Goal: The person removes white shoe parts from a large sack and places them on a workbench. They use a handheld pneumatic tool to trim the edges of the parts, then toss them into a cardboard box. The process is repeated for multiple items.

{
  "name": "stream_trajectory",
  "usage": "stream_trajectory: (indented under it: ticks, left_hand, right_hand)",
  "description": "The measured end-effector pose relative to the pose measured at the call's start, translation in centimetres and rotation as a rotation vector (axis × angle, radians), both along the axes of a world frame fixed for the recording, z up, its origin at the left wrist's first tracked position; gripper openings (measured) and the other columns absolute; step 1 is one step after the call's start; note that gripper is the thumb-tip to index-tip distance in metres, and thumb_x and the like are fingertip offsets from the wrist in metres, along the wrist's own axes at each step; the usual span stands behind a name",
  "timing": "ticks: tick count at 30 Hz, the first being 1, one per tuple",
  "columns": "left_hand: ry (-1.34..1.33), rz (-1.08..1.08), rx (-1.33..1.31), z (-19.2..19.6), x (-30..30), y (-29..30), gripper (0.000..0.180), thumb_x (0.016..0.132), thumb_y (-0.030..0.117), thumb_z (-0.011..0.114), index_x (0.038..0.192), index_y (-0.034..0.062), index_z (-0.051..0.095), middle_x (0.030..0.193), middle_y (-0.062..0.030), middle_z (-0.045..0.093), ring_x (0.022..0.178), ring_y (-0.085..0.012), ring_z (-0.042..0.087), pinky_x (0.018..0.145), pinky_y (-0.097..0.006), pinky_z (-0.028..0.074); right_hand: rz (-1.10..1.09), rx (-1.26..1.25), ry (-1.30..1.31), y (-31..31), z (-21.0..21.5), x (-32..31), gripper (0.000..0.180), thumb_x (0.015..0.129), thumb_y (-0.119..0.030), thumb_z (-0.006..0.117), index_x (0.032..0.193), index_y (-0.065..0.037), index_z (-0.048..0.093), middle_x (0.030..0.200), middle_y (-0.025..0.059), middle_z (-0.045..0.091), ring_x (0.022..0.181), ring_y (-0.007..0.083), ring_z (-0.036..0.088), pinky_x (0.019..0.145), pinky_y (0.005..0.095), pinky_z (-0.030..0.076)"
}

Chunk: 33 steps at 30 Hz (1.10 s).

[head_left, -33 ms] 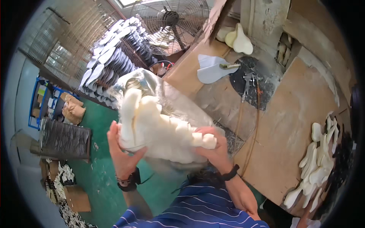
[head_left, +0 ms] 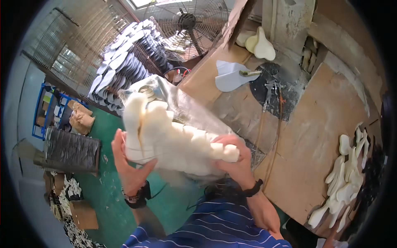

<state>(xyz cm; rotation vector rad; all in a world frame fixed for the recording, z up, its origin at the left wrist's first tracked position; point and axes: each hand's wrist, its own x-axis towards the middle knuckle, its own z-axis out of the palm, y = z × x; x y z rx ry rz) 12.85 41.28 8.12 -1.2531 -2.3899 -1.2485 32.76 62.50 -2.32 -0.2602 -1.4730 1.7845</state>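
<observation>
Between my two hands is a stack of cream-white, rounded foam-like pads [head_left: 167, 140], blurred in part and lying in a row. My left hand [head_left: 130, 175] cups the stack's left end, thumb along its lower side and fingers behind. My right hand [head_left: 236, 167] grips the narrower right end, where a few separate pad edges stick out. A clear plastic bag [head_left: 194, 108] lies against the far side of the stack; more pads show in its mouth at the upper left. Whether the stack is wholly outside the bag I cannot tell.
On the cardboard-covered bench to the right lie a pale sheet cutout [head_left: 229, 76], a brush-like tool [head_left: 249, 73] and loose cream pads [head_left: 343, 182]. A large fan [head_left: 186, 22] and stacked grey-white soles [head_left: 124, 58] stand beyond. A carton [head_left: 84, 215] sits on the green floor, left.
The stack has shifted slightly left at its left end, with my left hand following. My right hand has moved a little to the right, still gripping.
</observation>
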Motion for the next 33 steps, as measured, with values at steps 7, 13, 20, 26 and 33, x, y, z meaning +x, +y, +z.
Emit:
stream_trajectory:
  ticks: [7, 13, 20, 26, 33]
  left_hand:
    - [0.232, -0.110, -0.243, 11.3, 8.1, 4.6, 0.113, 0.060, 0.037, 0.100, 0.150, -0.0011, 0.045, 0.143, -0.0157, 0.056, 0.131, -0.0291, 0.056, 0.109, -0.044, 0.044]
    - [0.080, -0.746, -0.281, 4.2, 10.6, 16.4, 0.080, 0.068, 0.025, 0.094, 0.138, 0.0051, 0.061, 0.127, -0.0157, 0.070, 0.110, -0.0304, 0.071, 0.096, -0.038, 0.055]
    - [-0.745, -0.877, -0.730, -24.8, 19.9, 25.3, 0.084, 0.077, 0.018, 0.090, 0.148, 0.0021, 0.048, 0.137, -0.0100, 0.063, 0.124, -0.0209, 0.060, 0.105, -0.038, 0.050]
    - [-0.675, -0.979, -0.603, -26.1, 24.5, 26.7, 0.092, 0.079, 0.024, 0.089, 0.153, 0.0015, 0.041, 0.145, -0.0139, 0.058, 0.132, -0.0235, 0.056, 0.110, -0.041, 0.045]
    - [-0.838, -0.960, -0.554, -28.2, 22.9, 28.0, 0.089, 0.077, 0.029, 0.091, 0.150, 0.0033, 0.047, 0.143, -0.0131, 0.057, 0.130, -0.0226, 0.055, 0.110, -0.040, 0.045]
  right_hand:
    - [-0.312, 0.288, 0.211, 3.6, 7.9, 10.9, 0.053, 0.063, -0.002, 0.086, 0.114, -0.006, 0.069, 0.114, 0.0117, 0.073, 0.109, 0.0289, 0.065, 0.100, 0.0427, 0.048]
    - [-0.625, 0.563, -0.268, 3.8, 7.9, 21.9, 0.050, 0.063, -0.006, 0.084, 0.111, -0.011, 0.071, 0.106, 0.0081, 0.074, 0.105, 0.0314, 0.065, 0.095, 0.0426, 0.046]
    - [-0.728, 0.445, -0.743, 5.5, -11.1, 32.5, 0.053, 0.068, -0.011, 0.083, 0.118, -0.010, 0.068, 0.114, 0.0096, 0.071, 0.110, 0.0338, 0.063, 0.098, 0.0447, 0.045]
    - [-0.688, 0.454, -0.878, 6.3, -18.6, 38.8, 0.072, 0.069, -0.026, 0.089, 0.135, -0.012, 0.064, 0.138, 0.0115, 0.063, 0.124, 0.0352, 0.057, 0.103, 0.0464, 0.044]
    - [-0.575, 0.625, -0.897, 6.2, -17.3, 35.2, 0.066, 0.065, -0.020, 0.086, 0.126, -0.009, 0.066, 0.122, 0.0093, 0.071, 0.112, 0.0316, 0.065, 0.094, 0.0445, 0.051]
